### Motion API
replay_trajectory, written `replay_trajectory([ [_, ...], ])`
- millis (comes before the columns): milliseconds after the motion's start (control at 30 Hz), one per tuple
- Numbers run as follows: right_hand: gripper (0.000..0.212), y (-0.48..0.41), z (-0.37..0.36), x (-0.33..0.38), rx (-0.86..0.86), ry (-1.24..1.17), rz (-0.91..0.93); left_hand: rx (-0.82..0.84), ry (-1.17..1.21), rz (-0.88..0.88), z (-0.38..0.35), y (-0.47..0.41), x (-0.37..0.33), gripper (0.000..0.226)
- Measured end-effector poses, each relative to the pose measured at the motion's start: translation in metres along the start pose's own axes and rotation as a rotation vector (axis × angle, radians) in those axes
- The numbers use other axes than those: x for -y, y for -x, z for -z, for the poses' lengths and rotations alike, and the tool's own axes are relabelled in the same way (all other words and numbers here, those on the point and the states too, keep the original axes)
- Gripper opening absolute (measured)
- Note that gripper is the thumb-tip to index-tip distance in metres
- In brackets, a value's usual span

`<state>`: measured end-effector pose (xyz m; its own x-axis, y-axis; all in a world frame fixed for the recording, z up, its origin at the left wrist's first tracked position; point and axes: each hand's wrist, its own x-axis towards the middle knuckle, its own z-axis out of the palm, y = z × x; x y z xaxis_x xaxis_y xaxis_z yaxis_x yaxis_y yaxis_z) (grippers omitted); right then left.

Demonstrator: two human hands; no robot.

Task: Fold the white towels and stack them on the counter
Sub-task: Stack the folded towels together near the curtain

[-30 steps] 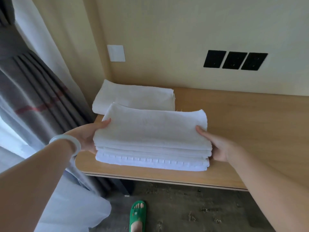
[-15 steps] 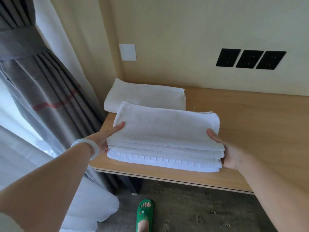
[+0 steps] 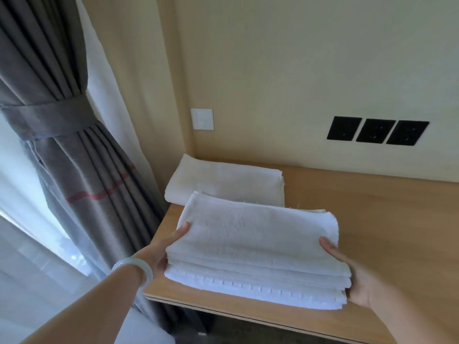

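Observation:
A stack of folded white towels (image 3: 255,247) lies near the front left corner of the wooden counter (image 3: 387,219). My left hand (image 3: 161,252) grips the stack's left side, thumb on the top towel. On the right side my right hand (image 3: 357,276) holds the stack the same way, fingers hidden under it. Behind the stack, against the wall corner, rests another folded white towel (image 3: 223,182), lying flat and apart from both hands.
A tied grey curtain (image 3: 74,157) hangs close to the counter's left end, with a bright window behind it. On the wall sit a white switch plate (image 3: 202,119) and three black sockets (image 3: 376,131). Bare counter stretches to the right.
The view has tilted up and to the left, so the floor and green slipper have left the frame. Both hands keep their grip on the stack, which sits in much the same place on the counter.

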<state>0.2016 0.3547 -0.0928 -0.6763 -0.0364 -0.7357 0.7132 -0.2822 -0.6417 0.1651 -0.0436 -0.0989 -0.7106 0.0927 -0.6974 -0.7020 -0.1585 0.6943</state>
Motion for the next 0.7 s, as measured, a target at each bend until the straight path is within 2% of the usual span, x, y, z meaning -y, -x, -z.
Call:
replay_trajectory([
  [100, 0.056, 0.015, -0.009, 0.011, 0.007, -0.013, 0.039, -0.003, 0.002, -0.041, -0.005, 0.010, -0.003, 0.075],
  [200, 0.048, 0.036, -0.022, 0.034, 0.035, -0.025, 0.111, 0.025, -0.005, -0.065, -0.004, 0.027, -0.023, 0.071],
  [300, 0.046, 0.056, -0.041, 0.071, 0.088, -0.041, 0.165, 0.048, -0.021, -0.129, -0.003, 0.043, -0.071, 0.070],
  [433, 0.039, 0.062, -0.076, 0.137, 0.086, -0.067, 0.279, 0.086, -0.092, -0.284, -0.008, 0.053, -0.162, 0.056],
  [567, 0.042, 0.036, -0.111, 0.200, 0.112, -0.088, 0.361, 0.054, -0.076, -0.345, -0.005, 0.028, -0.241, 0.057],
  [700, 0.053, -0.027, -0.134, 0.225, 0.069, -0.122, 0.311, -0.003, -0.083, -0.310, 0.012, -0.029, -0.272, 0.059],
])
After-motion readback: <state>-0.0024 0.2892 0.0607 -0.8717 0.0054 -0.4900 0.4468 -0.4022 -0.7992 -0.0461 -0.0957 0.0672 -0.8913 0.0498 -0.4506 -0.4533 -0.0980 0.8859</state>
